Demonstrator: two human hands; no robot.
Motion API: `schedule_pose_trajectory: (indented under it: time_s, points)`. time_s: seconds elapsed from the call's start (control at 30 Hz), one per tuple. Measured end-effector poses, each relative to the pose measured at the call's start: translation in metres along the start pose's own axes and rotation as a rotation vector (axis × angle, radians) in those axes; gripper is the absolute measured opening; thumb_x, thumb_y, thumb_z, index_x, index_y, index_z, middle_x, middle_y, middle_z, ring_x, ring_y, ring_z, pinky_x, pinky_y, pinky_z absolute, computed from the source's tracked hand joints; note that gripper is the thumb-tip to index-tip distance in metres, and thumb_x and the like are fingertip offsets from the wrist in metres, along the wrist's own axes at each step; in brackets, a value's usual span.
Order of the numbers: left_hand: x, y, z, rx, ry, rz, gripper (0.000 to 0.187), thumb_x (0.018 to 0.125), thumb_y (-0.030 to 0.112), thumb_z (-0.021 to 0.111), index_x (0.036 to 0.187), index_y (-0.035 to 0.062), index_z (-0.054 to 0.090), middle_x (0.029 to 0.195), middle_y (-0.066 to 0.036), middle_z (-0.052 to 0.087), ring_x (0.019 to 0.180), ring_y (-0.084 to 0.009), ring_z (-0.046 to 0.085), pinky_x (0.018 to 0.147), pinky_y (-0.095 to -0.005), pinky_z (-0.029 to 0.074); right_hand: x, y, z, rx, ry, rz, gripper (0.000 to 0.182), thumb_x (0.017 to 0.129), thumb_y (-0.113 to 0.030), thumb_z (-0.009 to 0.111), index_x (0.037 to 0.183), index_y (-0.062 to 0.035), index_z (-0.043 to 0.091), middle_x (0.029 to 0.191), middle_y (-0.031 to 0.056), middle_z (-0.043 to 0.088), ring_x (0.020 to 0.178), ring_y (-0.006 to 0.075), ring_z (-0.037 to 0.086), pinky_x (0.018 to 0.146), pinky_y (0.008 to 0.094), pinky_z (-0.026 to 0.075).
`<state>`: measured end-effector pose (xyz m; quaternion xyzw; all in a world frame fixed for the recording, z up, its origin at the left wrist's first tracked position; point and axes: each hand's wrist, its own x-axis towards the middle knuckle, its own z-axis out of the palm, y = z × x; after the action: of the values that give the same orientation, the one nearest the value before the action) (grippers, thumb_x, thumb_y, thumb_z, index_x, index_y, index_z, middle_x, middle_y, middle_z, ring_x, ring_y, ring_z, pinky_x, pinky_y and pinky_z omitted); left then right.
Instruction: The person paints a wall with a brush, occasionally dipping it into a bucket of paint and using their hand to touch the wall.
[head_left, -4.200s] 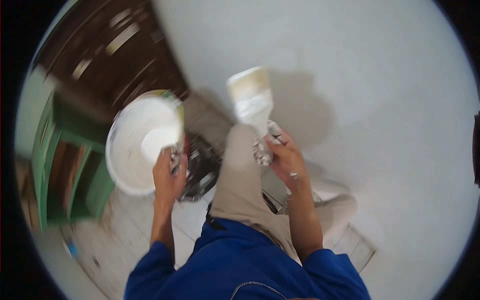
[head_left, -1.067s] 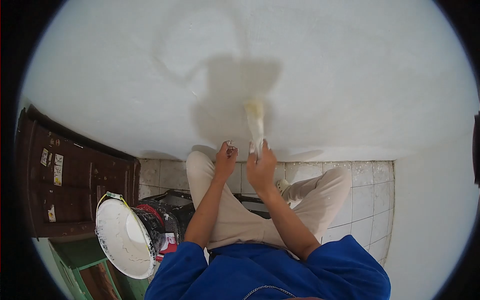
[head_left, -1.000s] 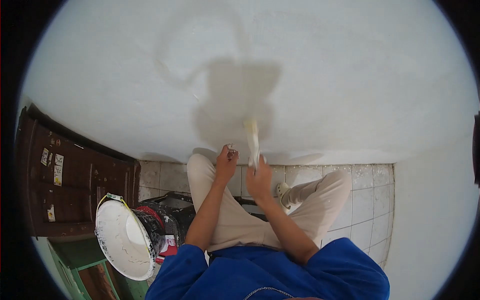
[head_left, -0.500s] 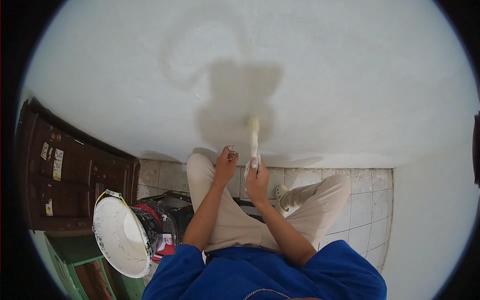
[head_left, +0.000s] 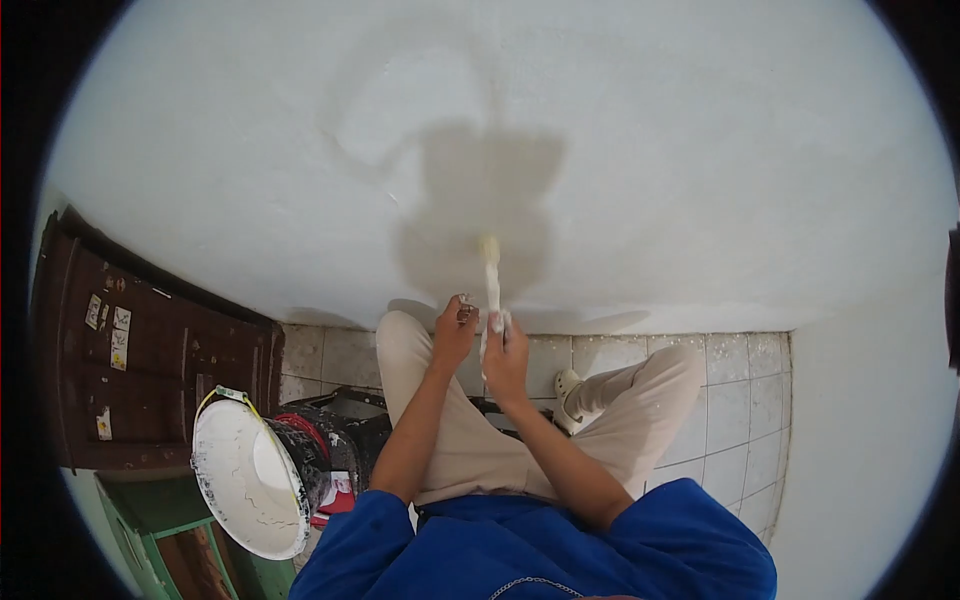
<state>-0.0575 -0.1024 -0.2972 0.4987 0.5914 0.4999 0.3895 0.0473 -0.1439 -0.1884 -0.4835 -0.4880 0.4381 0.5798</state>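
Note:
My right hand [head_left: 508, 362] is wrapped round the white, paint-smeared handle of a brush [head_left: 492, 275]. The brush points up toward the pale wall [head_left: 650, 180], and its yellowish bristles lie over the wall's surface; whether they touch it I cannot tell. Just left of the brush, my left hand [head_left: 456, 328] is raised with curled fingers, which have white paint on them. What it holds, if anything, is too small to name. My shadow falls on the wall above both hands.
A white bucket [head_left: 225, 480] with a yellowish handle stands at the lower left beside a dark, paint-spattered object with red parts. Behind it is a brown door [head_left: 150, 350] with stickers. Below lie green-framed shelves [head_left: 150, 550] and a tiled floor [head_left: 725, 410].
My right hand and the brush have shifted left, closer to my left hand. The left hand has barely moved. The view has shifted slightly.

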Motion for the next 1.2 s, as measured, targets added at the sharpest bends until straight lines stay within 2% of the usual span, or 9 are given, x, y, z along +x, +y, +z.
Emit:
schedule_pose_trajectory:
  time_s: [0.17, 0.27, 0.37, 0.47, 0.57, 0.83, 0.93, 1.13, 1.2]
  points:
    - [0.003, 0.006, -0.001, 0.011, -0.004, 0.013, 0.022, 0.088, 0.009, 0.059, 0.108, -0.0001, 0.055, 0.084, -0.011, 0.067, 0.074, -0.0176, 0.065, 0.068, -0.0310, 0.051, -0.032, 0.000, -0.012, 0.201, -0.015, 0.264, 0.020, 0.100, -0.019, 0.047, 0.091, -0.0035, 0.056, 0.064, -0.0056, 0.043, 0.056, 0.0009, 0.036, 0.047, 0.0216, 0.028]
    - [0.004, -0.022, 0.003, -0.145, -0.046, -0.113, 0.022, 0.088, 0.009, 0.059, 0.108, -0.0002, 0.055, 0.085, -0.011, 0.067, 0.074, -0.0175, 0.064, 0.068, -0.0308, 0.051, -0.008, -0.065, -0.005, 0.175, -0.017, -0.076, 0.020, 0.100, -0.019, 0.047, 0.093, -0.0029, 0.057, 0.064, -0.0050, 0.044, 0.056, 0.0013, 0.037, 0.048, 0.0216, 0.030]
    - [0.007, -0.009, 0.001, -0.053, -0.057, -0.106, 0.022, 0.088, 0.010, 0.060, 0.107, -0.0004, 0.055, 0.084, -0.011, 0.067, 0.074, -0.0178, 0.064, 0.068, -0.0310, 0.051, 0.018, -0.078, 0.003, 0.062, 0.021, -0.153, 0.020, 0.100, -0.019, 0.047, 0.090, -0.0030, 0.055, 0.064, -0.0048, 0.044, 0.057, 0.0022, 0.037, 0.048, 0.0223, 0.030]
    - [-0.001, 0.008, 0.002, -0.088, -0.061, -0.062, 0.021, 0.088, 0.010, 0.060, 0.105, -0.0005, 0.055, 0.083, -0.011, 0.067, 0.073, -0.0181, 0.064, 0.067, -0.0313, 0.051, 0.007, -0.022, 0.007, -0.065, 0.048, -0.179, 0.021, 0.100, -0.019, 0.047, 0.088, -0.0039, 0.054, 0.064, -0.0058, 0.043, 0.056, 0.0031, 0.035, 0.048, 0.0232, 0.030]
    - [-0.001, 0.008, 0.001, -0.032, -0.023, -0.037, 0.020, 0.088, 0.011, 0.060, 0.103, -0.0006, 0.054, 0.082, -0.011, 0.066, 0.073, -0.0178, 0.064, 0.067, -0.0311, 0.051, -0.032, -0.002, -0.014, -0.049, -0.096, 0.295, 0.021, 0.100, -0.019, 0.047, 0.086, -0.0048, 0.054, 0.064, -0.0068, 0.043, 0.056, 0.0024, 0.035, 0.048, 0.0223, 0.029]
    - [0.001, 0.008, 0.005, 0.047, -0.029, -0.017, 0.020, 0.088, 0.012, 0.060, 0.103, 0.0002, 0.055, 0.082, -0.010, 0.066, 0.074, -0.0173, 0.063, 0.069, -0.0310, 0.050, 0.024, -0.111, -0.008, 0.108, -0.011, -0.201, 0.023, 0.100, -0.023, 0.049, 0.088, -0.0049, 0.055, 0.064, -0.0075, 0.042, 0.054, 0.0006, 0.035, 0.046, 0.0217, 0.027]
    - [-0.001, 0.011, 0.004, 0.096, -0.018, 0.025, 0.019, 0.088, 0.012, 0.060, 0.102, 0.0003, 0.055, 0.083, -0.011, 0.066, 0.074, -0.0178, 0.063, 0.069, -0.0313, 0.050, 0.034, -0.091, 0.000, 0.023, -0.044, -0.176, 0.025, 0.100, -0.025, 0.049, 0.091, -0.0036, 0.056, 0.063, -0.0069, 0.043, 0.053, 0.0006, 0.036, 0.044, 0.0218, 0.027]
    - [0.005, -0.002, 0.000, 0.030, -0.004, -0.054, 0.019, 0.088, 0.012, 0.060, 0.101, -0.0002, 0.055, 0.084, -0.011, 0.066, 0.073, -0.0192, 0.063, 0.069, -0.0317, 0.050, -0.024, -0.011, -0.023, 0.159, -0.086, 0.389, 0.025, 0.101, -0.024, 0.048, 0.094, -0.0026, 0.058, 0.062, -0.0069, 0.042, 0.052, 0.0004, 0.035, 0.044, 0.0208, 0.027]
    - [-0.001, -0.004, 0.001, 0.082, -0.004, -0.032, 0.019, 0.088, 0.012, 0.060, 0.102, -0.0004, 0.055, 0.083, -0.012, 0.066, 0.073, -0.0196, 0.064, 0.068, -0.0318, 0.051, -0.008, -0.065, -0.023, 0.236, -0.118, 0.200, 0.025, 0.101, -0.024, 0.047, 0.093, -0.0026, 0.057, 0.062, -0.0073, 0.041, 0.053, -0.0001, 0.034, 0.045, 0.0201, 0.027]
